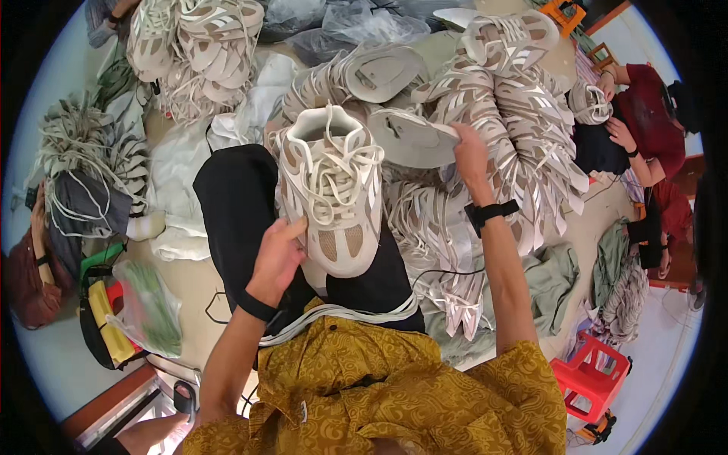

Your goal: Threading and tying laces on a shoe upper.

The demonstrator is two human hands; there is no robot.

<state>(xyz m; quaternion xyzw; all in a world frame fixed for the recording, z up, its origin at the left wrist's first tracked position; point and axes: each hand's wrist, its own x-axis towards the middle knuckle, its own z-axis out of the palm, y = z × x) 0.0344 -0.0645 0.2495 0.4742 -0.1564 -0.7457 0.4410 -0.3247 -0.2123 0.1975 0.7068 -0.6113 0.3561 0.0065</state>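
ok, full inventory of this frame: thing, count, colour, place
laced cream and tan sneaker: one, centre, on lap, in left hand
grey foam insole: one, right of sneaker, in right hand
flat shoe uppers: many, cream and silver, piled ahead and to the right
white laces: bundle, far left
red plastic stool: one, lower right
clear bag of green pieces: one, lower left
co-worker in red: one, upper right
left hand: on the sneaker's side
right hand: pinching the insole

Mustard patterned shirt (379, 387), black wristbands (493, 212)
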